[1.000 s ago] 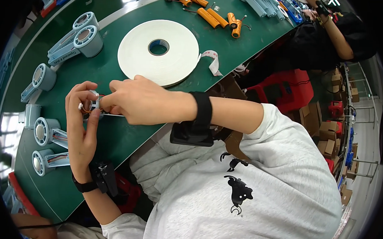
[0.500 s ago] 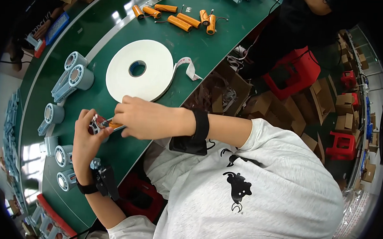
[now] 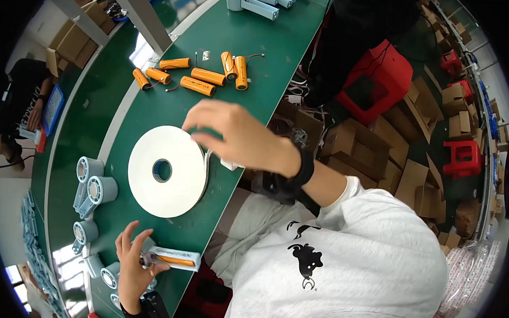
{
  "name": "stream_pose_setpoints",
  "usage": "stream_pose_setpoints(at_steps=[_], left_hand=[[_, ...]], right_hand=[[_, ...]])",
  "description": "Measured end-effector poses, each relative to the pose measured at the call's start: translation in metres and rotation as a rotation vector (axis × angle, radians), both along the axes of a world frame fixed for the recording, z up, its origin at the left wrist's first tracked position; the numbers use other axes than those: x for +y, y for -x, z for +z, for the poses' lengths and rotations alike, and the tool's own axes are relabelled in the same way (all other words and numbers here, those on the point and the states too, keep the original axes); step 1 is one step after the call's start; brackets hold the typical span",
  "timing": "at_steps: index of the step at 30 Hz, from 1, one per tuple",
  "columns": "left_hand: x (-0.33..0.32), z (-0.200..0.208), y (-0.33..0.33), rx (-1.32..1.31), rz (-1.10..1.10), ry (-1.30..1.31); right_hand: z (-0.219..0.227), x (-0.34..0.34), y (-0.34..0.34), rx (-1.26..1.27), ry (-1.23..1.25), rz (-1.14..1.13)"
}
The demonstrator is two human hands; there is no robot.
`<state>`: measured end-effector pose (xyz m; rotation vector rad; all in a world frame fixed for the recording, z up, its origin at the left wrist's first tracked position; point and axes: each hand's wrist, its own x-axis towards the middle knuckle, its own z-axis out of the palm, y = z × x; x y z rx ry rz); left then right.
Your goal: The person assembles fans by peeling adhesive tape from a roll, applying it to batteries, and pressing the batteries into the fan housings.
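Note:
My left hand (image 3: 133, 264) grips a light blue handheld-fan housing (image 3: 191, 255) by its round end, thumb on the near side, index and middle fingers raised. The housing's handle points right, and inside its hollow lies an orange cylindrical battery (image 3: 176, 261). Above the far right edge of a big roll of white tape (image 3: 140, 177) hovers my right hand (image 3: 227, 126), slightly blurred, fingers apart and nothing visible in them. The roll's loose tape end is partly hidden under that hand. Beyond it, several orange batteries (image 3: 198, 86) with thin wires lie on the green table (image 3: 214, 41).
Several light blue fan housings (image 3: 102, 190) line the left side of the table, and more (image 3: 261, 8) lie at its far end. A metal post (image 3: 138, 17) rises at the far left. Cardboard boxes (image 3: 357, 146) and a red stool (image 3: 377, 82) stand on the floor to the right.
My right hand has left the fan housing and moved away toward the tape roll, its fingers spreading. My left hand keeps the housing, now more visible. The whole view has shifted.

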<state>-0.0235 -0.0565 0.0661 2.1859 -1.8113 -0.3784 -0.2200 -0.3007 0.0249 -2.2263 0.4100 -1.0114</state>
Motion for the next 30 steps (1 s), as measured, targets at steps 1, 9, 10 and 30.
stream_pose_setpoints(at_steps=[1,9,10,30], left_hand=[[-0.001,0.01,-0.001,-0.012,-0.01,-0.007],[-0.05,0.043,-0.107,0.28,0.197,-0.304],[-0.058,0.036,-0.141,0.254,0.192,-0.293],[-0.175,0.001,-0.034,-0.023,-0.025,0.154]], right_hand=[[0.008,-0.019,0.004,0.126,-0.048,-0.064],[0.105,-0.003,-0.028,-0.686,-0.756,1.066],[0.107,-0.002,-0.031,-0.674,-0.771,1.1],[0.013,-0.17,-0.184,1.018,0.645,0.337]])
